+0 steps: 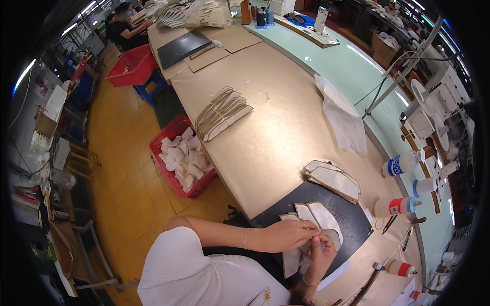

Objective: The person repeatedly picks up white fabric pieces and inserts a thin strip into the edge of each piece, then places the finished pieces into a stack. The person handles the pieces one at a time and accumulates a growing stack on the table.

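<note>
My left hand [288, 235] reaches in from the left, its thumb and fingers pinched together. Close against it, my right hand [322, 255] is also closed, and the fingertips of both meet. Whatever lies between them is too small to make out. Below them, several pale, brown-edged cut pieces [322, 217] lie fanned out on a black board [357, 232]; my hands cover part of them. Another small stack of similar pieces [334, 181] rests at the board's far edge.
A banded bundle of pieces [222, 115] sits farther up the tan table [270, 137]. A red basket of pale pieces [186, 158] stands at the table's left. Bottles [395, 206], a hammer [368, 285] and a plastic sheet [342, 117] lie rightward. Another person [127, 28] sits far left.
</note>
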Demonstrator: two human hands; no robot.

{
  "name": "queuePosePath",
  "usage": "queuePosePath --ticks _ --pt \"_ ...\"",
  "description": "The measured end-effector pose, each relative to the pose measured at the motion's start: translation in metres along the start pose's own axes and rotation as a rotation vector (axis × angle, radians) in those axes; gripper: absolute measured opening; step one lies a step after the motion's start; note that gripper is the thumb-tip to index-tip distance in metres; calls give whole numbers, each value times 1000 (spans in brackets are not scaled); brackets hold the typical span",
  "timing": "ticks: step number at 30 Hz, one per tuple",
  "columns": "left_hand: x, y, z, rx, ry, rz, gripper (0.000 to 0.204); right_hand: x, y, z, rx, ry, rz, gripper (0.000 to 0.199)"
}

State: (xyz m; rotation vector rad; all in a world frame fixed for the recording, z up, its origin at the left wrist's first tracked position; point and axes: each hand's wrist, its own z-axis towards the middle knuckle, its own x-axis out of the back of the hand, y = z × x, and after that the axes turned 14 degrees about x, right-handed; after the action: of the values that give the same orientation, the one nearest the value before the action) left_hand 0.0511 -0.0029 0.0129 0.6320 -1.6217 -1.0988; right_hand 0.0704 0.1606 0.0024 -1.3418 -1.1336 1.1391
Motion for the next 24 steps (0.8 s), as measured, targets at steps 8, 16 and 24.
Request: queuePosePath --ticks 8,16,24 --pt "7 0 3 68 -63 -143 28 7 10 0 -6 -71 153 13" --pt "17 -5 13 498 -395 -718 26 0 -1 -5 23 -127 189 11" --pt "18 0 15 459 -314 -659 19 5 0 -6 1 -107 245 21"
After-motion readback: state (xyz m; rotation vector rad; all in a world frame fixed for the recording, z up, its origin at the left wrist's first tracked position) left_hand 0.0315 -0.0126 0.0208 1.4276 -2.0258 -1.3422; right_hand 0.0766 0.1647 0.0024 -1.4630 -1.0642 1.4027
